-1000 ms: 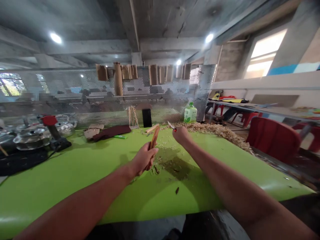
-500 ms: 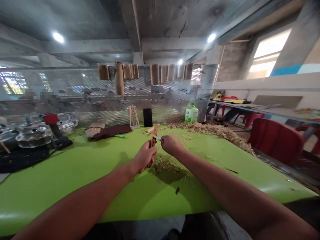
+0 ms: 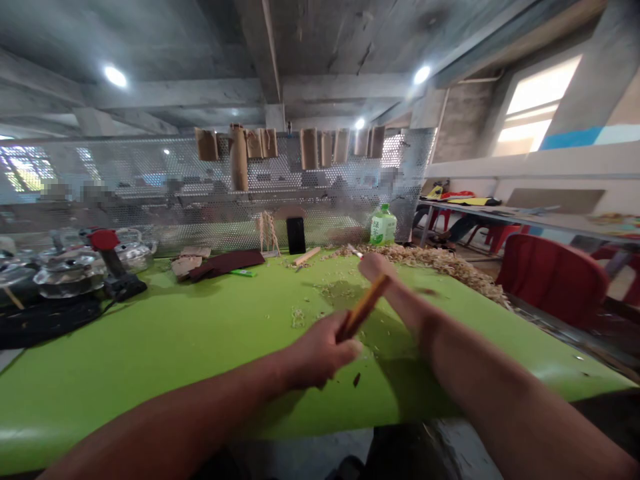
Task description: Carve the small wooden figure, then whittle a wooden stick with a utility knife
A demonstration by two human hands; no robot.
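My left hand (image 3: 323,350) is closed around a reddish-brown wooden stick (image 3: 367,308) that slants up to the right and is blurred by motion. Farther off, my right hand (image 3: 377,268) is closed on a knife whose pale blade (image 3: 355,251) points up and left, away from the stick; its handle is hidden in the fist. The stick's upper end overlaps my right wrist in the picture, and I cannot tell whether they touch. Curled wood shavings (image 3: 299,317) lie on the green table (image 3: 175,360) below and beyond my hands.
A long heap of shavings (image 3: 450,263) lines the right edge. At the back are a phone (image 3: 295,235), a green-labelled bottle (image 3: 383,225), a pale wood piece (image 3: 306,256) and dark red sheets (image 3: 227,262). Metal teapots (image 3: 67,273) and a red-topped tool (image 3: 113,263) stand left.
The knife blade has left the stick and moved away to the upper right with my right hand. My left hand has come nearer and to the right, tilting the stick rightward.
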